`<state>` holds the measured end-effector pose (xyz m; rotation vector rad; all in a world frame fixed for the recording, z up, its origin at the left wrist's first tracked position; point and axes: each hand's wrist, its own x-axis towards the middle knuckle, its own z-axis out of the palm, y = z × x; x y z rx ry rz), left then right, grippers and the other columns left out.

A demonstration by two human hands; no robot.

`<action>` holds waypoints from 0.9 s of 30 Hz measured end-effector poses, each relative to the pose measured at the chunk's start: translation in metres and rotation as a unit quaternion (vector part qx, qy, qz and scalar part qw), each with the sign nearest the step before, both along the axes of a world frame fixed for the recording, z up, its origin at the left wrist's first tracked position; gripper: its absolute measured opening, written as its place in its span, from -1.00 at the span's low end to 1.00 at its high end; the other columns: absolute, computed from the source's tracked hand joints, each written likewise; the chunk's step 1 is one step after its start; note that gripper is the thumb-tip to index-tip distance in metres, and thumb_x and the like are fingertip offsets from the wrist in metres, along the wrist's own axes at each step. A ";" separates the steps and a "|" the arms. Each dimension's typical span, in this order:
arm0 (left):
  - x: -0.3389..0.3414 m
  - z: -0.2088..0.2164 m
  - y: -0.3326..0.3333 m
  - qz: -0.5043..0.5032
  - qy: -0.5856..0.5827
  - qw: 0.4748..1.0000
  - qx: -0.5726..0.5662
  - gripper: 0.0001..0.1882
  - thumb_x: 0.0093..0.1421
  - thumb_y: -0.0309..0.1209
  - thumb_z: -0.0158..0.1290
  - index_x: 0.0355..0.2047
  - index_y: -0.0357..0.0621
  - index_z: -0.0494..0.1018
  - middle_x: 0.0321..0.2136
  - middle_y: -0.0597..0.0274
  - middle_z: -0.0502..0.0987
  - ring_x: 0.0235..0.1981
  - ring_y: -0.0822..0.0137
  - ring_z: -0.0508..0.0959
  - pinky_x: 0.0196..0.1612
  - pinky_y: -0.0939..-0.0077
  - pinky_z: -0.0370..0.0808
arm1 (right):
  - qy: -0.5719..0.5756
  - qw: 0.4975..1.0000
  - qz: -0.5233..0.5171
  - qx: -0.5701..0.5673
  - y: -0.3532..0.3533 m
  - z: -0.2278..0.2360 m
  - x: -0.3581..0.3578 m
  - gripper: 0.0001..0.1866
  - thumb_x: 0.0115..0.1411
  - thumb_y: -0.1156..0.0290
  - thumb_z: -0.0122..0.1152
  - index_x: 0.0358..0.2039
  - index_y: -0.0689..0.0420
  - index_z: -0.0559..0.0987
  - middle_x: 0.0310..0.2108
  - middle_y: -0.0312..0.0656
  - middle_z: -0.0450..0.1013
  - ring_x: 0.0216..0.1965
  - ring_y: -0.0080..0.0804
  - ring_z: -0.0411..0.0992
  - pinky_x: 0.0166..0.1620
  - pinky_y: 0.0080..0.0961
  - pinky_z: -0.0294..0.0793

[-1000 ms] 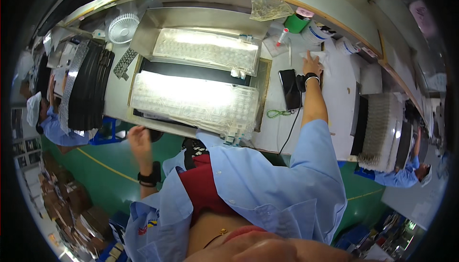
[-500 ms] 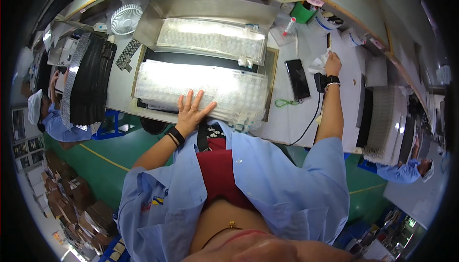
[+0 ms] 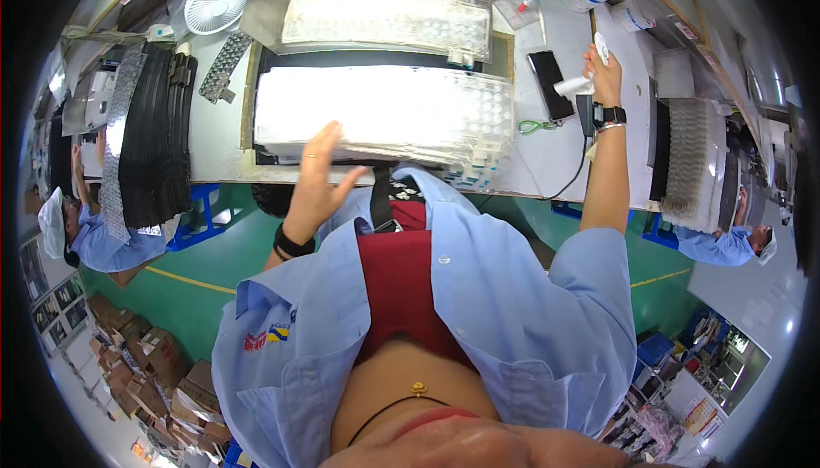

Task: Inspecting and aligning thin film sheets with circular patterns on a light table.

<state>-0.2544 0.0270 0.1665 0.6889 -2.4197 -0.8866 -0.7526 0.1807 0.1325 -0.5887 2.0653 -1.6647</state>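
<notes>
My left hand (image 3: 318, 179) is raised with fingers spread, holding nothing, at the near edge of a clear blister tray (image 3: 384, 114) lying on a lit white panel. A second clear tray (image 3: 386, 20) lies on another lit panel behind it. My right hand (image 3: 602, 71) reaches to the right side of the table and is closed on a white scrap of paper or cloth (image 3: 574, 85), beside a black phone (image 3: 549, 84) with a cable. Both wrists carry black bands.
A white fan (image 3: 218, 2) stands at the back left, with stacked black trays (image 3: 154, 143) to its left. A stack of clear trays (image 3: 694, 160) sits on the right. Green cup, tape rolls and a marker are at the back right. Co-workers in blue sit at both sides.
My left hand has come up from below the table to the near tray's edge. My right hand stayed at the right side and now holds the white scrap higher.
</notes>
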 end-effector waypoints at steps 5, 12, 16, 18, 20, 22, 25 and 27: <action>0.044 0.015 -0.029 0.166 0.047 0.982 0.072 -0.36 -0.02 -0.53 0.11 0.07 -0.26 0.10 -0.05 0.01 0.30 -0.17 0.23 0.44 -0.13 0.44 0.38 | -0.040 0.979 0.029 0.197 -0.005 0.024 0.039 -0.62 0.17 0.12 -0.01 -0.30 0.25 0.37 -0.55 -0.28 0.33 -0.63 -0.70 0.18 -0.60 -0.79 0.16; 0.047 0.021 -0.053 0.197 0.064 0.977 0.057 -0.34 0.01 -0.55 0.08 0.10 -0.22 0.04 -0.08 0.04 0.33 -0.21 0.25 0.46 -0.14 0.43 0.38 | 0.085 0.994 0.009 0.063 0.020 -0.024 0.036 -0.71 0.09 0.35 0.05 -0.27 0.33 0.42 -0.52 -0.19 0.44 -0.47 -0.53 0.39 -0.41 -0.58 0.37; 0.044 0.018 -0.055 0.190 0.060 0.978 0.059 -0.35 0.02 -0.57 0.07 0.10 -0.21 0.04 -0.09 0.05 0.34 -0.22 0.28 0.46 -0.13 0.44 0.38 | 0.135 0.976 0.021 0.167 0.004 0.014 0.076 -0.73 0.09 0.31 0.08 -0.41 0.30 0.49 -0.59 -0.20 0.44 -0.64 -0.53 0.36 -0.55 -0.56 0.32; 0.042 0.018 -0.060 0.186 0.040 0.981 0.048 -0.35 0.02 -0.57 0.07 0.10 -0.21 0.05 -0.10 0.06 0.35 -0.23 0.29 0.46 -0.14 0.45 0.39 | 0.196 0.954 0.018 0.225 -0.004 0.028 0.086 -0.68 0.11 0.22 0.04 -0.44 0.28 0.50 -0.66 -0.11 0.40 -0.65 -0.44 0.37 -0.55 -0.52 0.31; 0.038 0.016 -0.067 0.175 0.051 0.982 0.043 -0.36 0.02 -0.57 0.07 0.10 -0.20 0.05 -0.10 0.06 0.35 -0.24 0.29 0.47 -0.15 0.45 0.40 | 0.282 0.932 0.012 0.229 -0.008 0.027 0.080 -0.62 0.13 0.12 -0.03 -0.47 0.24 0.49 -0.64 -0.01 0.39 -0.59 -0.19 0.38 -0.48 -0.37 0.32; 0.032 0.016 -0.073 0.173 0.057 0.983 0.029 -0.37 0.02 -0.54 0.07 0.10 -0.20 0.06 -0.10 0.05 0.35 -0.26 0.28 0.48 -0.17 0.45 0.41 | 0.317 0.922 -0.001 0.224 -0.017 0.031 0.076 -0.60 0.14 0.10 -0.06 -0.48 0.24 0.48 -0.62 0.01 0.40 -0.56 -0.12 0.38 -0.46 -0.33 0.32; 0.025 0.015 -0.086 0.177 0.042 0.983 0.030 -0.37 0.03 -0.51 0.07 0.10 -0.20 0.06 -0.10 0.03 0.35 -0.26 0.25 0.47 -0.18 0.44 0.41 | 0.401 0.879 -0.006 0.257 -0.029 0.037 0.057 -0.53 0.11 -0.01 -0.07 -0.49 0.22 0.49 -0.55 0.02 0.42 -0.48 0.01 0.38 -0.39 -0.22 0.32; 0.017 0.016 -0.094 0.181 0.033 0.982 0.035 -0.37 0.03 -0.49 0.07 0.10 -0.19 0.06 -0.10 0.02 0.35 -0.26 0.23 0.47 -0.18 0.42 0.41 | 0.427 0.849 -0.083 0.299 -0.036 0.043 0.042 -0.52 0.03 -0.07 0.03 -0.49 0.17 0.52 -0.49 -0.01 0.45 -0.39 0.00 0.39 -0.31 -0.23 0.34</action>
